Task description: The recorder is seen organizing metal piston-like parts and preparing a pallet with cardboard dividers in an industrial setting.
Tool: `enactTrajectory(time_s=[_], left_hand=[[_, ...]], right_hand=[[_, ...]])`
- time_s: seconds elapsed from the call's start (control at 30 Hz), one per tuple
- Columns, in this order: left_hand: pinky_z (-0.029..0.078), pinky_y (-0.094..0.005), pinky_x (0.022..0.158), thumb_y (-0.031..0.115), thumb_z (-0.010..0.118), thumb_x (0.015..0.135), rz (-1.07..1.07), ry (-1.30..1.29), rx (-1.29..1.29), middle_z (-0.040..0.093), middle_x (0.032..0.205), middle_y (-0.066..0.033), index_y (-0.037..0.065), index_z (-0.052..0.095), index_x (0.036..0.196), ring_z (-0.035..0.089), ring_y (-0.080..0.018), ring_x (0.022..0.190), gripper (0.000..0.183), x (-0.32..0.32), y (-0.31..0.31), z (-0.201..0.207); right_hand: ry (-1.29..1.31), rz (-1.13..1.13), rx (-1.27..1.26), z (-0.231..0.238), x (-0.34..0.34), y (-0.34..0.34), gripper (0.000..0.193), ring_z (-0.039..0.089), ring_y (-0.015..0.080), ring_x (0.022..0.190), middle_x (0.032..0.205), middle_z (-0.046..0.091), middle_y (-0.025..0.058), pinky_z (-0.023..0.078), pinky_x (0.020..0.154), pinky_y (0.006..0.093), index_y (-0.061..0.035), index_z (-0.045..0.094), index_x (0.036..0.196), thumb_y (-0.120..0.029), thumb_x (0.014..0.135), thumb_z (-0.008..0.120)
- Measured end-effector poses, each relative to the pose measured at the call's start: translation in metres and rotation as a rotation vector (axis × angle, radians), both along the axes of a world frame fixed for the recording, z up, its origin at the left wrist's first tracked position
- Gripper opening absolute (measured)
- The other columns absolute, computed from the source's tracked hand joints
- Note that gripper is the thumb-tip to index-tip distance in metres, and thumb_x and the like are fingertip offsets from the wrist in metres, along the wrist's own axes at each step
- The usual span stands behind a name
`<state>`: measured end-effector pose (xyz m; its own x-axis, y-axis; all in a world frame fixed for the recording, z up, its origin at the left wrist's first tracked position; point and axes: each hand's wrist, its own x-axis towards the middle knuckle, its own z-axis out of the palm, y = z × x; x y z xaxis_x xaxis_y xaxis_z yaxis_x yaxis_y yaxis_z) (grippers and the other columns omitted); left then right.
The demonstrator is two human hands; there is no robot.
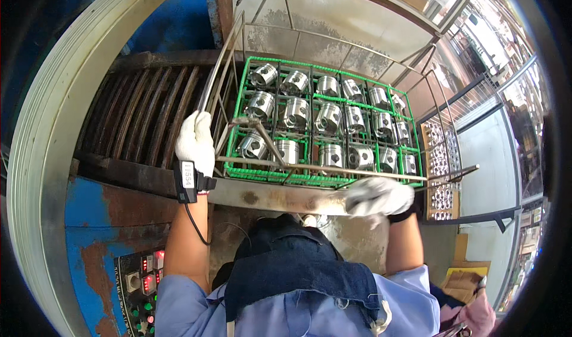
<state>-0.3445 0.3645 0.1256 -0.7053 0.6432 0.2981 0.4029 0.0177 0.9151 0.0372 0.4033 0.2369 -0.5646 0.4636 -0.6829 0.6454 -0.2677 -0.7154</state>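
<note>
A metal wire frame (pixel 213 78) surrounds a green-coated wire basket (pixel 262 173) in front of me. Several shiny metal pistons (pixel 296 112) sit in rows in the basket's compartments, some tilted. My left hand (pixel 196 143), in a white glove, is closed round the frame's rod at its near left side. My right hand (pixel 381 197), also gloved, is at the frame's near rail towards the right. Motion smears its fingers, so its grip is unclear. A bent metal bar (pixel 256 125) crosses over the near left pistons.
Left of the basket runs a dark slatted roller conveyor (pixel 143 110). Nearer stands a blue, rusted machine (pixel 89 212) with a lit control panel (pixel 140 283). More pistons stand on a board (pixel 441 158) at the right. Another person's pink sleeve (pixel 478 313) shows at lower right.
</note>
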Motion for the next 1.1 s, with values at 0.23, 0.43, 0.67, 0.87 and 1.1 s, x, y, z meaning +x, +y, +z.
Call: enactTrajectory(time_s=[0.23, 0.43, 0.67, 0.87, 1.1], left_hand=[[0.037, -0.0232, 0.045, 0.030, 0.057, 0.097, -0.158, -0.171, -0.089, 0.048, 0.063, 0.0020, 0.005, 0.058, 0.123, 0.042, -0.0064, 0.049, 0.036, 0.012, -0.010, 0.031], [0.039, -0.0235, 0.045, 0.032, 0.052, 0.099, 0.044, 0.581, 0.012, 0.051, 0.063, 0.0019, 0.006, 0.062, 0.117, 0.049, -0.0078, 0.050, 0.033, -0.028, 0.001, -0.007], [0.037, -0.0278, 0.041, 0.033, 0.052, 0.098, -0.080, -0.545, -0.001, 0.046, 0.059, 0.0040, 0.018, 0.064, 0.095, 0.042, -0.0099, 0.045, 0.020, -0.012, 0.013, 0.011], [0.039, -0.0274, 0.050, 0.029, 0.053, 0.099, 0.035, -0.209, 0.030, 0.051, 0.070, 0.0014, 0.010, 0.061, 0.107, 0.045, -0.0108, 0.055, 0.022, -0.029, 0.002, -0.009], [0.038, -0.0308, 0.054, 0.031, 0.047, 0.098, -0.139, 0.032, -0.386, 0.042, 0.068, -0.0008, 0.009, 0.048, 0.077, 0.042, -0.0121, 0.061, 0.031, 0.073, -0.096, -0.082]], right_hand=[[-0.120, 0.278, 0.976, -0.161, -0.116, -0.060, 0.015, 0.067, 0.0310, 0.066, 0.075, 0.066, 0.0119, 0.049, 0.055, 0.0440, -0.0071, 0.053, 0.093, -0.022, 0.090, 0.054], [-0.270, 0.102, 0.884, -0.163, -0.064, -0.059, 0.034, 0.068, 0.0330, 0.078, 0.082, 0.069, 0.0136, 0.050, 0.065, 0.0474, -0.0119, 0.059, 0.092, -0.045, 0.094, 0.048], [-0.400, -0.206, 0.951, -0.210, 0.149, -0.092, 0.023, 0.064, 0.0339, 0.083, 0.088, 0.065, 0.0136, 0.051, 0.073, 0.0411, -0.0157, 0.061, 0.099, -0.037, 0.091, 0.056], [-0.727, -0.716, 0.774, -0.165, 0.260, -0.120, 0.035, 0.066, 0.0342, 0.090, 0.093, 0.068, 0.0113, 0.050, 0.078, 0.0424, -0.0169, 0.064, 0.100, -0.049, 0.088, 0.056], [-0.712, -0.918, 0.660, -0.171, 0.318, -0.085, 0.037, 0.064, 0.0374, 0.097, 0.101, 0.068, 0.0145, 0.049, 0.084, 0.0420, -0.0144, 0.062, 0.103, -0.048, 0.087, 0.056]])
